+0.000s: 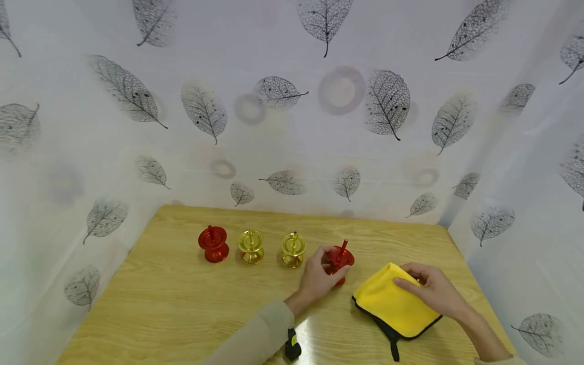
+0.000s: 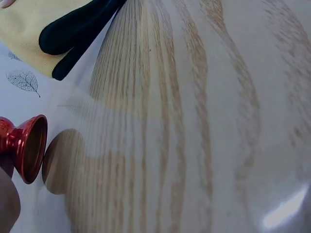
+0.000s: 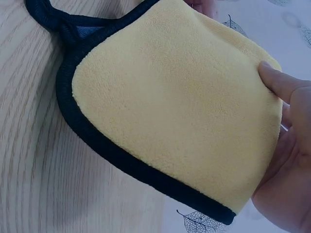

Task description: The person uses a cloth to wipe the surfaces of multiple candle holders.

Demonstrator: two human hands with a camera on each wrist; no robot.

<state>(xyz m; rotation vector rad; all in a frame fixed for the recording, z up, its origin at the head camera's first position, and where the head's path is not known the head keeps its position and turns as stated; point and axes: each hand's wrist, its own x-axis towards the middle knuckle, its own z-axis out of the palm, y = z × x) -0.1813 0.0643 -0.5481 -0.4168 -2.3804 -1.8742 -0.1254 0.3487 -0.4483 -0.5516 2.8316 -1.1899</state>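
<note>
My left hand (image 1: 318, 276) grips a red metal candle holder (image 1: 345, 258) by its side, thumb at the front and fingers behind. In the left wrist view, the hollow foot of that candle holder (image 2: 33, 148) faces the table with its dark shadow just beyond. A yellow cloth (image 1: 394, 301) with black edging and a black loop hangs from my right hand (image 1: 435, 291), which pinches its upper edge. Up close in the right wrist view, the thumb (image 3: 279, 80) presses on the fluffy face of the cloth (image 3: 180, 97), while the fingers are behind it, partly hidden.
Left of my hands, another red candle holder (image 1: 214, 246) and two gold ones, a left one (image 1: 251, 248) and a right one (image 1: 293, 251), stand in a row on the wooden table (image 1: 182, 309). Leaf-patterned curtains (image 1: 283, 142) enclose the back and sides.
</note>
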